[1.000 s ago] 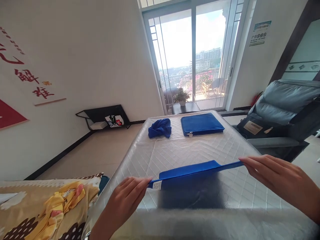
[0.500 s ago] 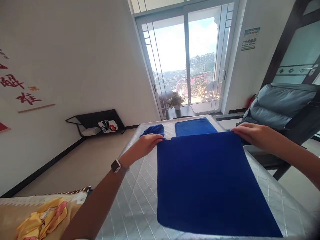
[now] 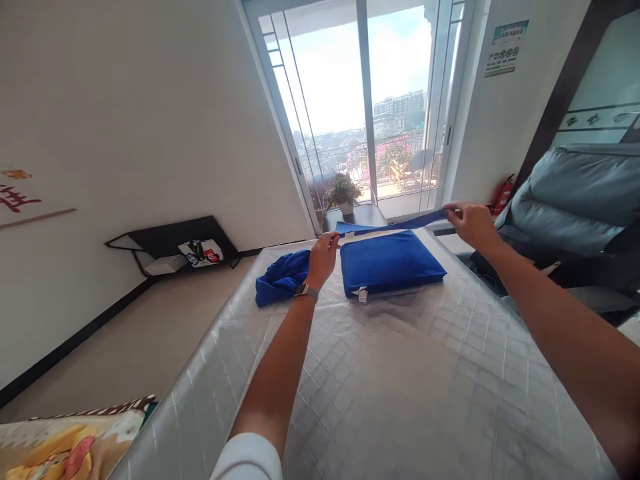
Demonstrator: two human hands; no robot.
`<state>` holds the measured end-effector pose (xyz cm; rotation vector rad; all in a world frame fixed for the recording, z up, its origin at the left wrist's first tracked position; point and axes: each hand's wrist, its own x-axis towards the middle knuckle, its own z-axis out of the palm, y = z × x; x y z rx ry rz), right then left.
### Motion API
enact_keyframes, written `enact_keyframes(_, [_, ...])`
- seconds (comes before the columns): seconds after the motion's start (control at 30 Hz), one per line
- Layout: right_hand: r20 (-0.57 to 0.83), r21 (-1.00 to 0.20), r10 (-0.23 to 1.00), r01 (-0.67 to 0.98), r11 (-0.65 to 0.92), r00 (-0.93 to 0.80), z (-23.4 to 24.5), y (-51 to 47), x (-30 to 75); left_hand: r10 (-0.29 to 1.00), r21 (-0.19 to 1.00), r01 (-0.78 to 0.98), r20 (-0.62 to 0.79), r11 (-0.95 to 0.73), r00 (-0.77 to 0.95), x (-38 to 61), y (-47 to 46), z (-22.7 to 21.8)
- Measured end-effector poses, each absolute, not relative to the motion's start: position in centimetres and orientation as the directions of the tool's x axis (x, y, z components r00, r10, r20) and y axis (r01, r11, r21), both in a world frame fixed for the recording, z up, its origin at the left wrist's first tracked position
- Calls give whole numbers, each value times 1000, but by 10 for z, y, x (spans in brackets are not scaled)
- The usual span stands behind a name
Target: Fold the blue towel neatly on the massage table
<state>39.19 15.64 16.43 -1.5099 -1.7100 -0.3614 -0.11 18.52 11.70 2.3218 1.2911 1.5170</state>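
My left hand (image 3: 323, 257) and my right hand (image 3: 473, 227) are both closed, pinching two corners of a blue cloth (image 3: 425, 219). It stretches between them, seen nearly edge-on as a narrow strip at the far end of the bed-like surface. Just under and nearer than the strip lies a flat, folded blue cloth stack (image 3: 390, 260) with a white tag at its front edge. Left of it, by my left wrist, sits a crumpled blue cloth (image 3: 281, 279). All rest on a silvery quilted cover (image 3: 390, 380).
Beyond the far edge stands a potted plant (image 3: 343, 192) on a chair before the glass sliding door (image 3: 330, 87). A grey recliner (image 3: 580, 193) is on the right. A black rack (image 3: 175, 237) stands by the left wall. A yellow cloth (image 3: 50, 457) lies lower left.
Both hands have moved forward and up, swinging the blue cloth from hanging toward me to the far end. The folded stack and the quilted cover are now uncovered.
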Motion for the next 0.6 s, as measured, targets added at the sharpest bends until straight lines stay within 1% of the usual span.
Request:
enact_keyframes(0.07, [668, -361, 738, 908, 214, 92, 97, 163, 398, 746, 491, 635, 631, -596, 213, 6, 182, 62])
enact_keyframes(0.1, [631, -403, 766, 896, 185, 125, 65, 164, 400, 772, 469, 671, 582, -574, 255, 8, 180, 38])
enact_keyframes(0.17, [560, -457, 814, 876, 150, 153, 13, 162, 403, 786, 383, 725, 506, -573, 354, 8, 173, 2])
enact_keyframes(0.23, [546, -470, 824, 870, 150, 153, -17, 159, 405, 772, 300, 744, 467, -597, 431, 6, 168, -14])
enact_keyframes(0.3, [559, -454, 818, 875, 167, 135, -28, 156, 406, 764, 257, 756, 460, -602, 452, 3, 166, -16])
enact_keyframes(0.47, [571, -370, 819, 909, 190, 61, -22, 153, 408, 779, 197, 802, 449, -563, 437, 1, 164, -4])
enact_keyframes(0.6, [530, -408, 842, 901, 150, 99, -28, 152, 411, 806, 100, 851, 394, -516, 442, 5, 158, -2])
